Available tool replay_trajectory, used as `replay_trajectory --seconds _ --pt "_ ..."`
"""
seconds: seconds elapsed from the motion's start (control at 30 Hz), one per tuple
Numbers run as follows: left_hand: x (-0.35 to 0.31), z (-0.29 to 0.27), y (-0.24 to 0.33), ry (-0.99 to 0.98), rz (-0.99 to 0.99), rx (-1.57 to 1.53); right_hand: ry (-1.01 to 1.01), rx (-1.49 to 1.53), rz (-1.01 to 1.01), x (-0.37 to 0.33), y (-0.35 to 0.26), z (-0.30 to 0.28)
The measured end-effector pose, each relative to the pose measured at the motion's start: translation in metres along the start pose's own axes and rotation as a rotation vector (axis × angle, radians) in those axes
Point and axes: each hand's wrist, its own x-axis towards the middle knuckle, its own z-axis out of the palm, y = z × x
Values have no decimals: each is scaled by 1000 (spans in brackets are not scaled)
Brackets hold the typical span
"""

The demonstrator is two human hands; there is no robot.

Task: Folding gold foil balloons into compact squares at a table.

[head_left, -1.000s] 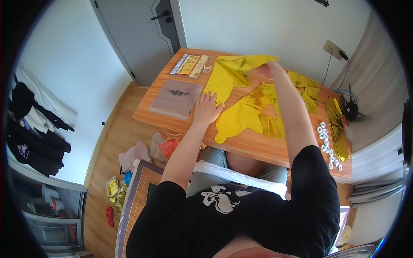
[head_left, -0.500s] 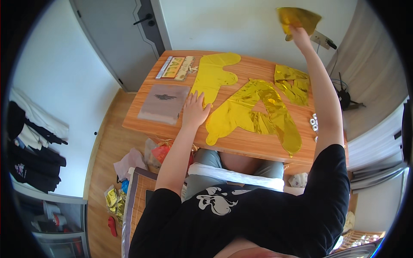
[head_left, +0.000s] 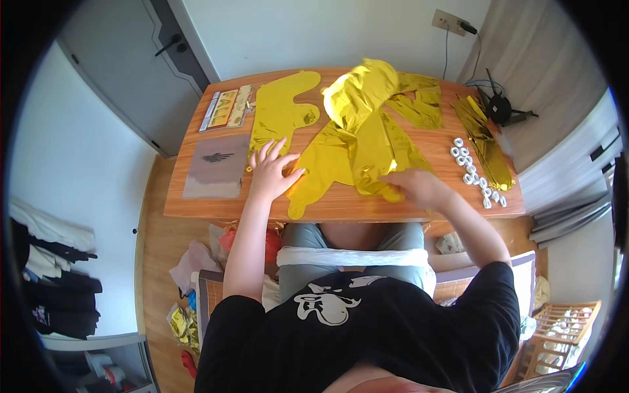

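Observation:
My left hand [head_left: 270, 171] has its fingers spread, at the lower end of a flat gold foil balloon [head_left: 275, 101] and beside the left leg of a second flat gold foil balloon [head_left: 321, 167]. Slightly blurred, my right hand [head_left: 422, 188] is closed on the near end of another gold foil balloon [head_left: 370, 141]. This one is flat and crinkled; its far part is lifted and curls over the second balloon, hiding much of it. I cannot make out exactly where my right fingers pinch the foil.
Behind lies a folded gold foil balloon [head_left: 419, 101]; another gold foil piece [head_left: 488, 147] lies at the right edge. Several small white rolls [head_left: 467, 160] sit nearby. A grey plastic bag [head_left: 215, 167] and a clear packet [head_left: 227, 108] lie left. A black router [head_left: 499, 108] stands beyond.
My right hand has come down from the raised far right to the table's near side, bringing the foil balloon over the second one. My left hand stays near the balloons, its fingers more spread.

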Motion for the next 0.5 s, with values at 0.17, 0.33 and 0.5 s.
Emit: replay_trajectory --seconds 0.17,0.33,0.5 --pt "0 -3 4 -5 31 -49 105 69 -89 -28 -27 25" --pt "-2 -5 2 -17 86 -91 215 -152 -216 -41 -30 31" --pt "-2 -6 3 -46 76 -127 273 75 -114 -25 -23 35"
